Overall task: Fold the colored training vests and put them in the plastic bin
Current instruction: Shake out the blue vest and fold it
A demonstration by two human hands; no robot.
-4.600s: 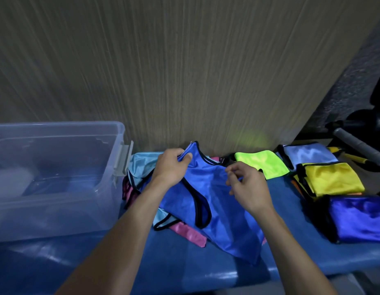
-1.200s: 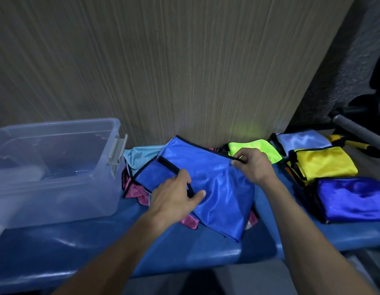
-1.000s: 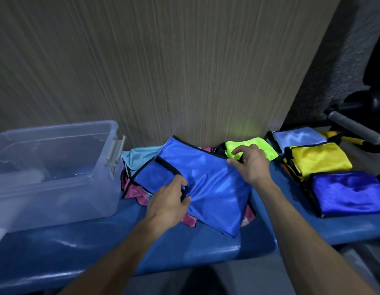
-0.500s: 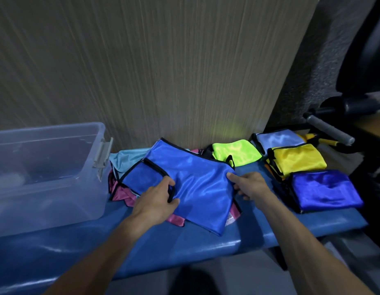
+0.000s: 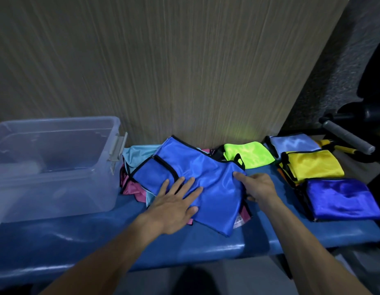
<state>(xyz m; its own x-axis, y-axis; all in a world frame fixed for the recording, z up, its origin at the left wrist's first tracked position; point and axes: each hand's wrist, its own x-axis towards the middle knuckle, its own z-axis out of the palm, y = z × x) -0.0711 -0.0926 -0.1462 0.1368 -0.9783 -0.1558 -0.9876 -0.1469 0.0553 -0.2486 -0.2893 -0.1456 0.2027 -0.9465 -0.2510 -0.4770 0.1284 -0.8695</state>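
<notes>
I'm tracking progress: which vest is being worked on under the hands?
The royal-blue vest in the middle: left hand lies flat on it, right hand grips its edge. The neon green, yellow and purple ones lie untouched at right.

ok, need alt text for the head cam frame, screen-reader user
A person's left hand presses flat on a blue training vest lying on a pile of vests on a blue padded bench, while the right hand grips the vest's right edge. A clear plastic bin sits to the left; folded green, yellow and purple vests lie to the right.
</notes>
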